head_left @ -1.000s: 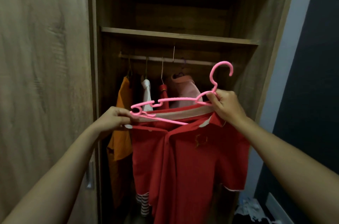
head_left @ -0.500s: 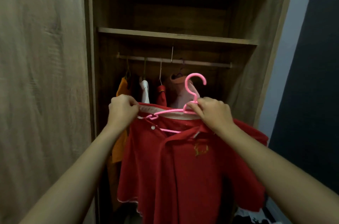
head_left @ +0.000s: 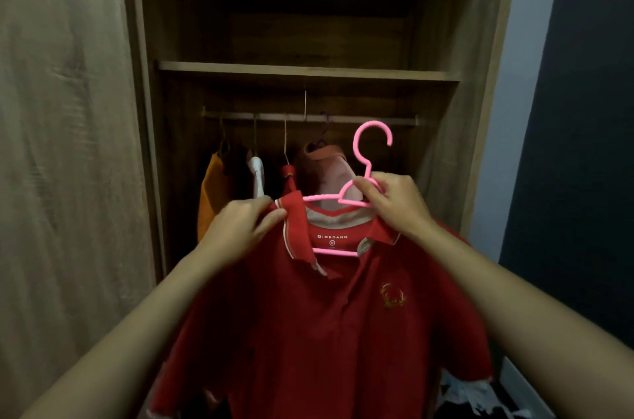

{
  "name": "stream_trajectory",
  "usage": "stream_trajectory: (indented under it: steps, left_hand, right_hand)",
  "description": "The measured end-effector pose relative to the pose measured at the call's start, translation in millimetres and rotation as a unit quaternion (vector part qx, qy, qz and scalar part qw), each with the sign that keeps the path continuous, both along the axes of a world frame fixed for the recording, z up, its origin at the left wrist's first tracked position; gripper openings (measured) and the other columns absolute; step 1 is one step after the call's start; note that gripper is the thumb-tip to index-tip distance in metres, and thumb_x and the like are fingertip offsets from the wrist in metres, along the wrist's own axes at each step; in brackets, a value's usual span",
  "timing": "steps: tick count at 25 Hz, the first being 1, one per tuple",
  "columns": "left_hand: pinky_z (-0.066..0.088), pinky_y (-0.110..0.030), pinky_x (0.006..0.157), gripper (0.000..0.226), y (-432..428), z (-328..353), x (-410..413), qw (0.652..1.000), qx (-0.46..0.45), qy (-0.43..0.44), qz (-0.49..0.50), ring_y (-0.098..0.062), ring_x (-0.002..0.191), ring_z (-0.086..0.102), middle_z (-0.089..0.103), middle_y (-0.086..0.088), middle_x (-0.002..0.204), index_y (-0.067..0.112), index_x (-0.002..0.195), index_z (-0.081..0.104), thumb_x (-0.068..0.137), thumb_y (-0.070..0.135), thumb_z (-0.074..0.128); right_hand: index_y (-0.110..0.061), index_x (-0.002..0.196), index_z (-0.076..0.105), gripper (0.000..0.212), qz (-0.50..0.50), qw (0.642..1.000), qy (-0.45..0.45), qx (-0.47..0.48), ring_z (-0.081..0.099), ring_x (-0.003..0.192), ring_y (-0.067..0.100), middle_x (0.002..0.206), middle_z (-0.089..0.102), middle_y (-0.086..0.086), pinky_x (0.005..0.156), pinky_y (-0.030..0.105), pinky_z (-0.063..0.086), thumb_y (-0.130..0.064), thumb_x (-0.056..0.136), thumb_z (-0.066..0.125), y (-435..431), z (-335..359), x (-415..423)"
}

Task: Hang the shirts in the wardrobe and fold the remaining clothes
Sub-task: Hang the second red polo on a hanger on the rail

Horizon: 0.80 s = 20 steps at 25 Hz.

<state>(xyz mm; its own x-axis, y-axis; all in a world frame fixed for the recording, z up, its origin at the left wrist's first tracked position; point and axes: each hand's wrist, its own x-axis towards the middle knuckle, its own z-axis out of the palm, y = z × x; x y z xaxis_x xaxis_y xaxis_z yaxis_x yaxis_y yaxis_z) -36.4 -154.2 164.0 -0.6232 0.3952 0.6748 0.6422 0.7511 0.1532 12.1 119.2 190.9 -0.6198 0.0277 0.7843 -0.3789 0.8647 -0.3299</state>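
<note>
Left hand point(head_left: 236, 229) pinches the red cotton polo shirt's point(head_left: 308, 332) collar, right hand point(head_left: 394, 205) grips the pink plastic hanger point(head_left: 368, 175) — the shoulder at 9 o'clock could slip off.

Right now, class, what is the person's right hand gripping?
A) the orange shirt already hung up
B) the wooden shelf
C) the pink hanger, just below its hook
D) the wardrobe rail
C: the right hand has its fingers curled round the pink hanger just under the hook, while the left hand pinches the collar of the red shirt.
</note>
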Motion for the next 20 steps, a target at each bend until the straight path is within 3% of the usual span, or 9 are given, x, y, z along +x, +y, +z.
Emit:
stream_trajectory:
  steps: [4,8,11,14,17,19,20]
  left_hand:
    - [0.048,-0.043,0.069,0.043,16.2,4.9,-0.1,0.997,0.016,0.014,-0.068,-0.026,0.083,0.062,0.061,0.003,0.082,0.021,0.087,0.051,0.087,0.061,0.035]
    - [0.048,-0.042,0.067,0.053,18.8,18.6,-0.8,0.995,0.009,0.03,-0.093,-0.026,0.078,0.061,0.053,0.008,0.073,0.019,0.085,0.053,0.081,0.065,0.028]
    - [0.049,-0.043,0.068,0.057,22.3,21.0,-1.3,0.994,0.0,0.026,-0.105,-0.027,0.077,0.062,0.061,0.002,0.075,0.018,0.086,0.056,0.08,0.067,0.027]
    - [0.049,-0.043,0.067,0.053,19.6,20.7,-3.1,0.995,0.01,0.035,-0.096,-0.025,0.077,0.062,0.062,0.001,0.077,0.02,0.085,0.055,0.08,0.066,0.028]
    - [0.048,-0.038,0.066,0.051,1.2,24.2,-8.9,0.992,0.069,0.066,-0.078,-0.019,0.076,0.063,0.065,0.002,0.079,0.019,0.087,0.061,0.082,0.061,0.032]
    - [0.048,-0.036,0.067,0.047,-12.2,25.3,-13.1,0.988,0.103,0.062,-0.092,-0.012,0.076,0.063,0.066,0.006,0.08,0.021,0.09,0.065,0.083,0.058,0.037]
    - [0.047,-0.035,0.069,0.039,-17.1,25.5,-14.7,0.988,0.108,0.05,-0.103,-0.007,0.075,0.062,0.065,0.01,0.079,0.029,0.089,0.064,0.083,0.058,0.039]
  right_hand:
    - [-0.022,0.055,0.046,0.044,-0.004,1.0,-0.015,0.022,0.047,0.05,0.006,0.049,0.046,-0.008,0.048,0.029,0.028,-0.049,0.09,0.05,-3.1,6.5,-0.4]
    - [-0.018,0.058,0.047,0.047,-0.024,0.999,-0.028,0.034,0.047,0.052,0.009,0.052,0.047,-0.007,0.047,0.029,0.027,-0.052,0.091,0.046,-2.2,15.0,3.2]
    - [-0.019,0.062,0.049,0.044,-0.032,0.998,-0.032,0.049,0.05,0.055,0.012,0.056,0.05,-0.006,0.049,0.03,0.028,-0.052,0.091,0.045,-1.7,15.9,5.5]
    - [-0.021,0.087,0.055,0.038,0.013,0.998,-0.03,0.057,0.061,0.073,0.022,0.071,0.06,-0.003,0.057,0.033,0.038,-0.055,0.092,0.038,-5.1,13.8,7.3]
    - [-0.03,0.115,0.054,0.043,0.007,0.996,-0.067,0.065,0.062,0.103,0.023,0.107,0.068,-0.001,0.081,0.041,0.048,-0.054,0.091,0.028,14.9,12.2,10.3]
    - [-0.03,0.115,0.061,0.037,-0.01,0.996,-0.048,0.078,0.061,0.108,0.018,0.113,0.068,-0.005,0.088,0.042,0.048,-0.047,0.093,0.037,29.2,4.2,11.8]
    - [-0.026,0.11,0.066,0.031,0.009,0.999,-0.018,0.04,0.063,0.104,0.015,0.11,0.07,-0.006,0.088,0.039,0.049,-0.04,0.094,0.044,32.0,-0.4,12.1]
